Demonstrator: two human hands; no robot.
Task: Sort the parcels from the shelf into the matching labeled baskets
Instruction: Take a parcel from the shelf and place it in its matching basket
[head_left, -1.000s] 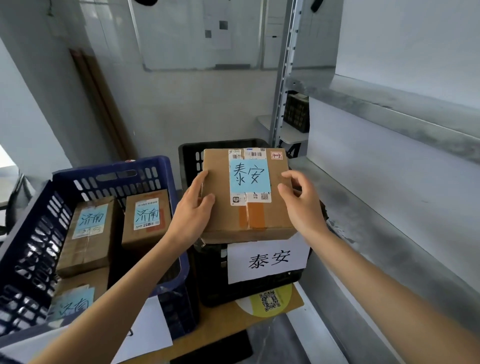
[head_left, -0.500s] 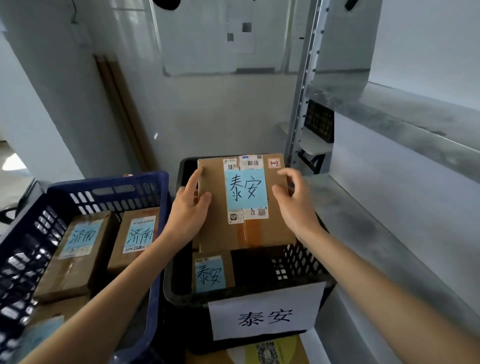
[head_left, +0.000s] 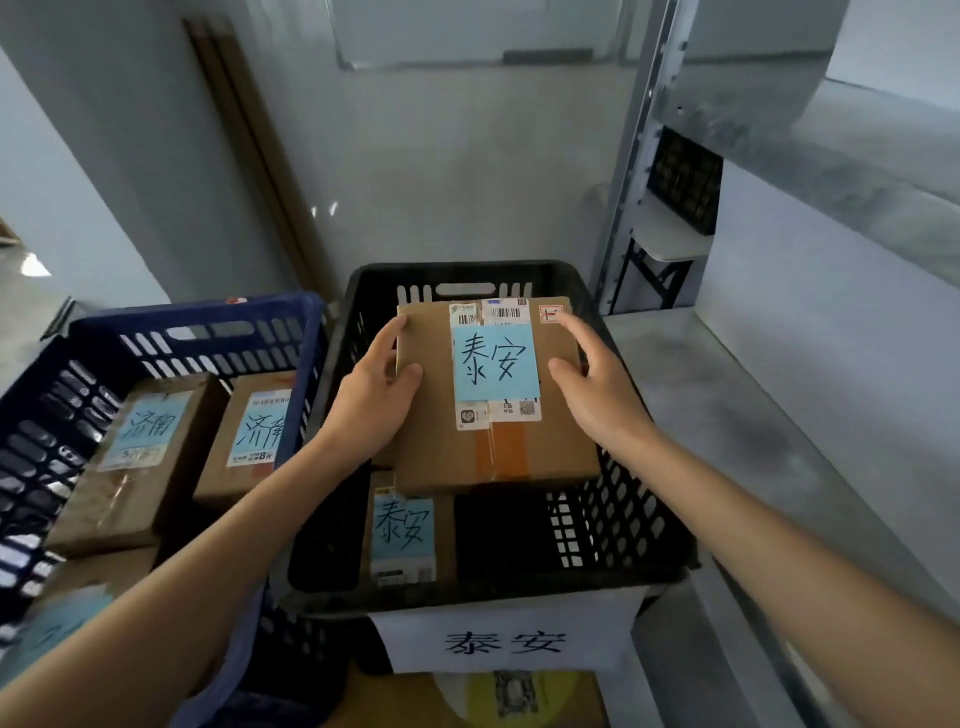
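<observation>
The left hand (head_left: 374, 402) gripped the left edge of the parcel (head_left: 431, 452), thumb pressed on top and fingers running along the side. The right hand (head_left: 597, 387) held the opposite edge, thumb on the top face and index finger stretched toward the far right corner. Both forearms reached in from the near side. The parcel, marked 泰安 on a blue label, lay level within the black basket (head_left: 467, 595), above a smaller parcel (head_left: 402, 538); whether they touched could not be told. A paper sign (head_left: 504, 642) reading 泰安 hung on the basket's near wall. To the left stood a blue basket (head_left: 197, 317), to the right the shelf (head_left: 727, 415).
</observation>
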